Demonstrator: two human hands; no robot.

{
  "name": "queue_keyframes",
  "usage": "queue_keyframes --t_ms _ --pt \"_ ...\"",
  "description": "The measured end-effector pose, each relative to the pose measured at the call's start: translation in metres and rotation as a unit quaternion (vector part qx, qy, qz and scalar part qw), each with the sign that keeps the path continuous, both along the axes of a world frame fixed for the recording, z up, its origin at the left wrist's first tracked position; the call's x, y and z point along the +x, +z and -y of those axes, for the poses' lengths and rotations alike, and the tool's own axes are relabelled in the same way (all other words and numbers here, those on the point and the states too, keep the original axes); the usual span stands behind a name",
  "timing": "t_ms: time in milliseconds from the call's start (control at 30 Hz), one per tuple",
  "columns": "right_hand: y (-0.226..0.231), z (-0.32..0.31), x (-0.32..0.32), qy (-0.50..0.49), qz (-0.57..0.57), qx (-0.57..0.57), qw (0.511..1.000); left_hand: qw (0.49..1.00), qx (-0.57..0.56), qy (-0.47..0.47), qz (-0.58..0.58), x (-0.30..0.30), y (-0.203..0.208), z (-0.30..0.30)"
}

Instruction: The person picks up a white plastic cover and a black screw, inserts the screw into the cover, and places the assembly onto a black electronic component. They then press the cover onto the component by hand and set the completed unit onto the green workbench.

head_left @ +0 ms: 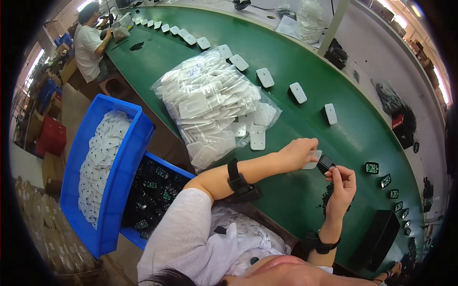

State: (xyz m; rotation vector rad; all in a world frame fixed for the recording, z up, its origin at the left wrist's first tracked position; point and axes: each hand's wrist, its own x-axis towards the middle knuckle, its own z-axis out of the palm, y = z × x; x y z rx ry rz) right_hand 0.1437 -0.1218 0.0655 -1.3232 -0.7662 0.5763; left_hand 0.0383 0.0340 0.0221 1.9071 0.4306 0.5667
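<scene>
In a cluttered workshop (pixel 71 107), we work at a long green desk (pixel 362 138) beside a bulging clear bag (pixel 210 97) of white plates (pixel 196 107).
Over the desk's smooth surface, hands near but apart, our left hand (pixel 298 155) pinches a thin, translucent whitish plate (pixel 313 162), and just beside it our right hand (pixel 341 187) grips a small, round-cornered black case (pixel 326 163) by one edge.

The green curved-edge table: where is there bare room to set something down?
Bare strips lie between the clear plastic bag of white plates and the nearest rounded white rectangular cases, and beyond those cases. It is crowded by the right hand, around the heap of small black pieces.
</scene>
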Motion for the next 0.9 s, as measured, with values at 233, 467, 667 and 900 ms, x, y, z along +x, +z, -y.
queue_keyframes --t_ms 233,467,667,900 --pt "-0.029 -0.035 0.001 -0.028 0.141 -0.019 0.989 0.927 -0.353 0.007 0.124 -0.002 -0.017 -0.004" --pt "-0.04 -0.042 0.01 -0.07 0.155 -0.018 0.985 0.905 -0.406 0.006 0.124 0.0 -0.005 0.005" --pt "-0.042 -0.036 0.004 -0.059 0.171 -0.048 0.982 0.914 -0.378 -0.003 0.149 0.001 -0.012 0.014" --pt "-0.043 -0.034 -0.005 0.012 -0.129 -0.003 0.992 0.952 -0.246 -0.014 0.181 -0.001 -0.013 0.02"
